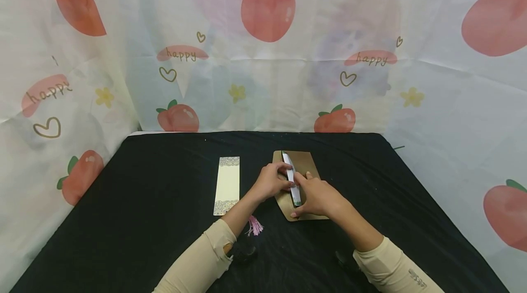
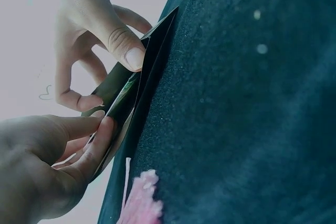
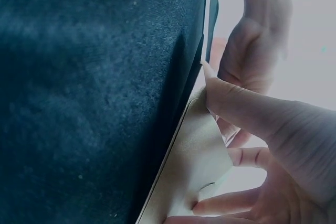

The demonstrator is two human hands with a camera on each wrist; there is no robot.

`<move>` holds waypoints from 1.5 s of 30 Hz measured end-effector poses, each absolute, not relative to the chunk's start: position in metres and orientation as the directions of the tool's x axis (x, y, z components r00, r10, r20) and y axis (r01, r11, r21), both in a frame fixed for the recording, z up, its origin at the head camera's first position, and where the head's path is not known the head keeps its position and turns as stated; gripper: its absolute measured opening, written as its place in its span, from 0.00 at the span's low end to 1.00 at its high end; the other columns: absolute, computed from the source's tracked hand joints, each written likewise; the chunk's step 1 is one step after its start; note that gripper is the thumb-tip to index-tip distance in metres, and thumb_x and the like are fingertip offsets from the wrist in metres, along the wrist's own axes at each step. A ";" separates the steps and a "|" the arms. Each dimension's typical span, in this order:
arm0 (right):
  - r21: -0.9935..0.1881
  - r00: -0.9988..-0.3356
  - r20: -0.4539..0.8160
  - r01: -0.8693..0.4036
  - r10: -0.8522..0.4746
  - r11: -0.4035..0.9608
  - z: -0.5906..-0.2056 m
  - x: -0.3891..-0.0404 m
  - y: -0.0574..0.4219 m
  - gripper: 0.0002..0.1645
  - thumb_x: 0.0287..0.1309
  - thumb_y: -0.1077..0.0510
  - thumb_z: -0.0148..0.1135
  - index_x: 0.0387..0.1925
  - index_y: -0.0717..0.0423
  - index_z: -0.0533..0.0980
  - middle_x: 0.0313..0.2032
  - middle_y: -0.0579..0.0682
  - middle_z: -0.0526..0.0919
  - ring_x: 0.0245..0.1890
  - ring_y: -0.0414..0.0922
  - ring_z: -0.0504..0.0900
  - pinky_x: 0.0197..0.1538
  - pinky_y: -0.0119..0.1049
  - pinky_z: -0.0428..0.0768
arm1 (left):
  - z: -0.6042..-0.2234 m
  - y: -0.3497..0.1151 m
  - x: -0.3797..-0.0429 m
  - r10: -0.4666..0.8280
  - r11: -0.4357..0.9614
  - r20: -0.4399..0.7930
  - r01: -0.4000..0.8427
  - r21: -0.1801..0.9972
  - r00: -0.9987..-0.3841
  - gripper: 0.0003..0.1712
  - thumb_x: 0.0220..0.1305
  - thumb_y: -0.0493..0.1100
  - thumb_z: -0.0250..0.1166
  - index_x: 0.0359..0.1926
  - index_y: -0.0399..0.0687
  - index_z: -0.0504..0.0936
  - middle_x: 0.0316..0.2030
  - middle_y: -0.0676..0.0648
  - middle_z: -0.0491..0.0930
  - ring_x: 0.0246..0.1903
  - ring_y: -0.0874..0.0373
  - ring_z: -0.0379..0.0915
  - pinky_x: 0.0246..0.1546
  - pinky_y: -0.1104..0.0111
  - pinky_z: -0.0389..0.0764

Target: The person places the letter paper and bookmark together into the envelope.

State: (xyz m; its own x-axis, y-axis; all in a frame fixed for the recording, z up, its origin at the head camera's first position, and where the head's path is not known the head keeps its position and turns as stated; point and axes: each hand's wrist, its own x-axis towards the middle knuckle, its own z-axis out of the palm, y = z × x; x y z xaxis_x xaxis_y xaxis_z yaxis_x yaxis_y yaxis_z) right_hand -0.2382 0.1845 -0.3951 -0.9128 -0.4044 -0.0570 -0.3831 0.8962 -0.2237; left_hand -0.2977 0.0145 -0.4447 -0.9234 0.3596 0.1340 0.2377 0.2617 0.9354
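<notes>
Backdrop [image 1: 271,73]: fruit-print sheet, black cloth [image 1: 123,210] below, seen from my remote seat
White strip [image 1: 290,176]: just right of center, over the brown holder [image 1: 300,160]; can't tell if it's tucked in
Left hand [image 1: 272,179]: pinching the strip
Right hand [image 1: 320,194]: fingers apart, resting on the holder
Cream card [image 1: 228,184]: left of center, untouched
Progress: I'd guess midway, strip not yet released
</notes>
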 end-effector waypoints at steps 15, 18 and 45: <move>-0.228 -0.918 -0.082 -0.363 -0.389 0.904 -0.394 -0.236 0.183 0.50 0.39 0.39 0.87 0.58 0.55 0.70 0.64 0.80 0.68 0.57 0.72 0.78 0.55 0.67 0.76 | -0.438 0.010 -0.298 0.366 0.398 0.152 0.303 0.866 -0.918 0.26 0.58 0.30 0.77 0.58 0.38 0.83 0.46 0.40 0.85 0.33 0.60 0.85 0.33 0.71 0.84; -0.232 -0.921 -0.088 -0.352 -0.380 0.907 -0.394 -0.236 0.184 0.54 0.38 0.39 0.88 0.62 0.56 0.70 0.64 0.78 0.70 0.56 0.71 0.79 0.54 0.67 0.76 | -0.436 0.006 -0.299 0.357 0.389 0.155 0.297 0.872 -0.921 0.25 0.59 0.30 0.76 0.59 0.39 0.83 0.48 0.40 0.85 0.34 0.60 0.85 0.34 0.71 0.84; -0.201 -0.938 -0.070 -0.321 -0.340 0.925 -0.398 -0.241 0.187 0.50 0.34 0.39 0.89 0.54 0.55 0.71 0.50 0.66 0.78 0.44 0.61 0.83 0.47 0.60 0.80 | -0.410 -0.080 -0.325 0.311 0.251 -0.028 0.054 0.967 -0.950 0.26 0.65 0.27 0.69 0.64 0.30 0.77 0.50 0.35 0.80 0.42 0.47 0.86 0.43 0.61 0.86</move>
State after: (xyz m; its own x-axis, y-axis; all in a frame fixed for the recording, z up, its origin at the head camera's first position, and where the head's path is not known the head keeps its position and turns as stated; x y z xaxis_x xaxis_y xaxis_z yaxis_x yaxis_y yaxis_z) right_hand -0.2411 0.1870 -0.3981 -0.9376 -0.3405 -0.0699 -0.3210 0.9254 -0.2013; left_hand -0.3251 -0.0800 -0.4102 -0.9501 0.3106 -0.0280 0.0535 0.2510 0.9665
